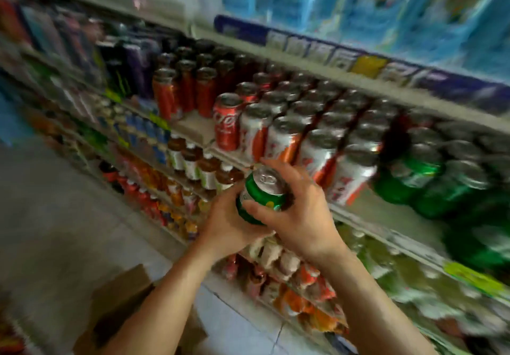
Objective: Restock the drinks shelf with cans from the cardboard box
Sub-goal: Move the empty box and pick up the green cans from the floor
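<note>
Green can (261, 197) at frame centre, gripped by both hands in front of the drinks shelf (367, 211). Left hand (229, 222) cupped under and around the can body from 7 o'clock, fingers curled. Right hand (298, 211) wrapped round from 4 o'clock, thumb across the label, fingers over the far side near the silver top. Can tilted, top toward 1 o'clock. Just beyond at 12 o'clock: white-and-orange cans (289, 139) in rows on the shelf, red cola can (227, 123) at their left end. Green cans (430, 178) on the same shelf at 3 o'clock, blurred. Bare shelf patch in front of them. Cardboard box (121, 307) on the floor at 7 o'clock, flaps open, contents not visible. Bottles (204, 167) on the shelf below at 10 o'clock.
</note>
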The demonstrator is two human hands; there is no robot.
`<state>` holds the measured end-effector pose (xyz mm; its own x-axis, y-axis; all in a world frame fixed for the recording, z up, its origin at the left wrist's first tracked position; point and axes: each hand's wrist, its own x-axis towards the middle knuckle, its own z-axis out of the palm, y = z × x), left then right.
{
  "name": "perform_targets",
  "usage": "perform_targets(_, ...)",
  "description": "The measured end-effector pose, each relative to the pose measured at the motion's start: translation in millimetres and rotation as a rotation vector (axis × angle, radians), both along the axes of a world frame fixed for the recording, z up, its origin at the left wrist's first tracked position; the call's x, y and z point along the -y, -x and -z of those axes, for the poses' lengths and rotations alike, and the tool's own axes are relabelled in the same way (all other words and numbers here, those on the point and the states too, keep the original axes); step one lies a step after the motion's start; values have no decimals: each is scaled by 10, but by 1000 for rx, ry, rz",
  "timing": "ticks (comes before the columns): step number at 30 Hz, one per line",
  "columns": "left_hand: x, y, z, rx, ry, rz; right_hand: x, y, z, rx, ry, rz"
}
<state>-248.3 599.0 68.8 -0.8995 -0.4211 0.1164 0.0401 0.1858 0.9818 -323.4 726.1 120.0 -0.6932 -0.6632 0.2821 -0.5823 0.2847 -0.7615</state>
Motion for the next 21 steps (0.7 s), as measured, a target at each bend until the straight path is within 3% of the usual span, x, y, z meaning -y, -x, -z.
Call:
perform_targets(8,-1157,451,-742,-49,115,194,-1251,377,-559,-88,84,127)
perform_targets(15,-2057,893,-827,-106,217,115,-2213,794,-698,-152,67,91)
perform_targets(21,-2397,1151,-691,-120,224,25,-2554,1026,-593,-213,-24,81)
